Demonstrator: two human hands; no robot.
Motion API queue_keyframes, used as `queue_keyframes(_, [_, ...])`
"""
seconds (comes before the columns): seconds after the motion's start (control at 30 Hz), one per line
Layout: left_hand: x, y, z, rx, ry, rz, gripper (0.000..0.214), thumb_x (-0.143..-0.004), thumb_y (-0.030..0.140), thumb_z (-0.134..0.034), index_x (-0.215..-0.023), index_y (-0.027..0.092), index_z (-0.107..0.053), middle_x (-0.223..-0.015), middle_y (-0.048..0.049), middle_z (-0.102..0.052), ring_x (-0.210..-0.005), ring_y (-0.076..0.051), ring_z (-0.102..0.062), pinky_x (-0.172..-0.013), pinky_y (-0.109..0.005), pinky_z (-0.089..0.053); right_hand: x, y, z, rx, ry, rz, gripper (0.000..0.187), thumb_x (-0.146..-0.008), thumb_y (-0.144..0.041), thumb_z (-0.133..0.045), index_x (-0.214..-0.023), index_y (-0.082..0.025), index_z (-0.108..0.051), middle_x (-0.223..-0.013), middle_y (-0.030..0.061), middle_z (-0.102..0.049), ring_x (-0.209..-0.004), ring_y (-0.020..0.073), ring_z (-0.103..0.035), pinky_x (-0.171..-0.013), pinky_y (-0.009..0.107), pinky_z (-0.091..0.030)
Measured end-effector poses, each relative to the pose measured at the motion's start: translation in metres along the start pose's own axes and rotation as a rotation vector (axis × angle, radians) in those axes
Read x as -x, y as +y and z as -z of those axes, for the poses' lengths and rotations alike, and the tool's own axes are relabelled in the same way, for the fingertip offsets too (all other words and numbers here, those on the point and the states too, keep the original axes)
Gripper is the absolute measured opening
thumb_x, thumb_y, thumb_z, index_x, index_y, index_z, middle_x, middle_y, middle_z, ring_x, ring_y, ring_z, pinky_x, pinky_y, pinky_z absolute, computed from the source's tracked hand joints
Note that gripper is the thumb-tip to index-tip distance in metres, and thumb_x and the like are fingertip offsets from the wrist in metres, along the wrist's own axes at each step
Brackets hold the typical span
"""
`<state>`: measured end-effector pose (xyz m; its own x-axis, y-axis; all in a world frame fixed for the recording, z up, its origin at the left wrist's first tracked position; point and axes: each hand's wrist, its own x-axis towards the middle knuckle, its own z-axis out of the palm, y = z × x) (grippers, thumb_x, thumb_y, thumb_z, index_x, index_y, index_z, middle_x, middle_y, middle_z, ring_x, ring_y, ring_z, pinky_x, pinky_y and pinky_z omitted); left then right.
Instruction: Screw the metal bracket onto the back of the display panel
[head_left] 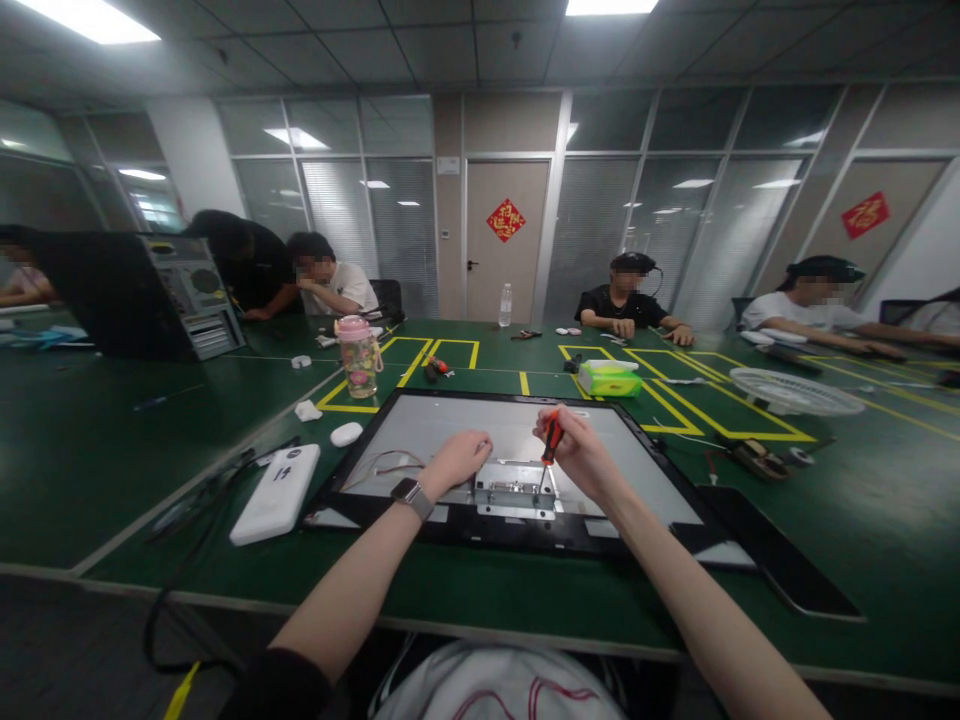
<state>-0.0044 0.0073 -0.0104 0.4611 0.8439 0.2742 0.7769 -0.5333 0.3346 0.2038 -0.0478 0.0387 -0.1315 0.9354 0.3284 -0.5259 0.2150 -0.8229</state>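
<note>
A flat screen panel [420, 420] with a black frame lies back side up on the green table in front of me. At its near middle sits a metal bracket [514, 490]. My right hand [574, 440] grips a red and black screwdriver [553, 440], its shaft pointing down at the bracket's right part. My left hand [461, 460] rests at the bracket's left end, fingers curled; whatever they hold, if anything, is hidden. Thin wires [382, 465] run across the panel left of that hand.
Left of the panel are a white power bank [277, 495], a white oval case [346, 434], black cables [202, 500] and a pink-lidded bottle [358, 360]. A black slab [780, 550] lies right. Beyond are a green pack [609, 379], red-handled pliers [437, 369] and a computer case [135, 295]. Several people sit around.
</note>
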Motion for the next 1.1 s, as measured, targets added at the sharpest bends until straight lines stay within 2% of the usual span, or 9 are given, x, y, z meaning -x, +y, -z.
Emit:
queue_keyframes(0.1, [0.0,0.0,0.0,-0.017,0.0,-0.003,0.03,-0.093,0.027,-0.038,-0.097,0.017,-0.066,-0.1,-0.0083,-0.069,-0.094,-0.021,-0.062,-0.084,-0.03,-0.046,0.0,-0.001,0.001,-0.084,-0.007,-0.02,0.029,-0.066,-0.037,-0.081,-0.068,-0.019,-0.058,-0.073,-0.0021,-0.056,-0.069,0.0111,-0.051,-0.074,0.027,-0.044])
queue_keyframes(0.23, [-0.001,-0.001,-0.001,-0.038,-0.01,-0.009,0.029,-0.092,0.026,-0.039,-0.096,0.017,-0.067,-0.098,-0.0083,-0.069,-0.093,-0.021,-0.062,-0.083,-0.03,-0.047,0.0,-0.004,0.002,-0.087,-0.102,-0.034,0.029,-0.074,-0.039,-0.075,-0.067,-0.02,-0.054,-0.063,-0.0035,-0.049,-0.055,0.0091,-0.04,-0.056,0.025,-0.034])
queue_keyframes(0.33, [-0.002,-0.003,-0.002,-0.039,-0.01,-0.016,0.03,-0.092,0.026,-0.039,-0.097,0.018,-0.067,-0.099,-0.0079,-0.069,-0.093,-0.021,-0.062,-0.084,-0.029,-0.046,0.001,-0.008,0.002,-0.063,-0.188,-0.06,0.026,-0.082,-0.046,-0.065,-0.078,-0.022,-0.058,-0.058,-0.0044,-0.042,-0.048,0.0089,-0.03,-0.05,0.025,-0.023])
queue_keyframes(0.47, [-0.003,-0.004,-0.003,-0.041,-0.012,-0.012,0.03,-0.093,0.027,-0.039,-0.098,0.018,-0.067,-0.099,-0.0079,-0.069,-0.094,-0.021,-0.063,-0.085,-0.03,-0.047,0.001,-0.009,0.003,-0.045,-0.235,-0.087,0.031,-0.086,-0.051,-0.056,-0.095,-0.022,-0.062,-0.061,-0.0025,-0.044,-0.052,0.0113,-0.036,-0.054,0.027,-0.028])
queue_keyframes(0.67, [-0.003,-0.002,-0.002,-0.037,-0.015,-0.001,0.03,-0.093,0.027,-0.039,-0.099,0.017,-0.067,-0.1,-0.0082,-0.069,-0.095,-0.021,-0.062,-0.086,-0.03,-0.047,0.001,-0.01,0.007,0.051,-0.126,-0.019,0.022,-0.074,-0.04,-0.073,-0.083,-0.021,-0.066,-0.079,0.0014,-0.057,-0.071,0.0141,-0.05,-0.065,0.028,-0.037])
queue_keyframes(0.8, [-0.002,-0.002,-0.001,-0.034,-0.02,-0.006,0.03,-0.093,0.026,-0.038,-0.098,0.017,-0.066,-0.099,-0.0081,-0.069,-0.093,-0.021,-0.062,-0.086,-0.03,-0.047,0.001,-0.01,0.008,0.074,-0.056,0.053,0.022,-0.066,-0.032,-0.08,-0.077,-0.022,-0.064,-0.083,-0.001,-0.057,-0.074,0.013,-0.051,-0.071,0.028,-0.04])
queue_keyframes(0.93, [-0.003,-0.003,-0.002,-0.021,-0.019,-0.006,0.03,-0.093,0.027,-0.038,-0.099,0.018,-0.066,-0.101,-0.0083,-0.069,-0.095,-0.022,-0.062,-0.087,-0.031,-0.046,0.002,-0.011,0.007,0.016,-0.029,0.05,0.028,-0.063,-0.026,-0.082,-0.066,-0.021,-0.054,-0.074,-0.0035,-0.052,-0.069,0.0111,-0.049,-0.074,0.028,-0.042])
queue_keyframes(1.1, [-0.004,-0.006,-0.004,-0.003,-0.02,-0.009,0.031,-0.094,0.029,-0.039,-0.1,0.018,-0.067,-0.101,-0.0084,-0.069,-0.096,-0.021,-0.062,-0.087,-0.031,-0.046,0.001,-0.01,0.007,0.013,0.002,0.037,0.033,-0.058,-0.029,-0.085,-0.062,-0.02,-0.054,-0.075,-0.0023,-0.053,-0.069,0.0116,-0.049,-0.075,0.029,-0.044])
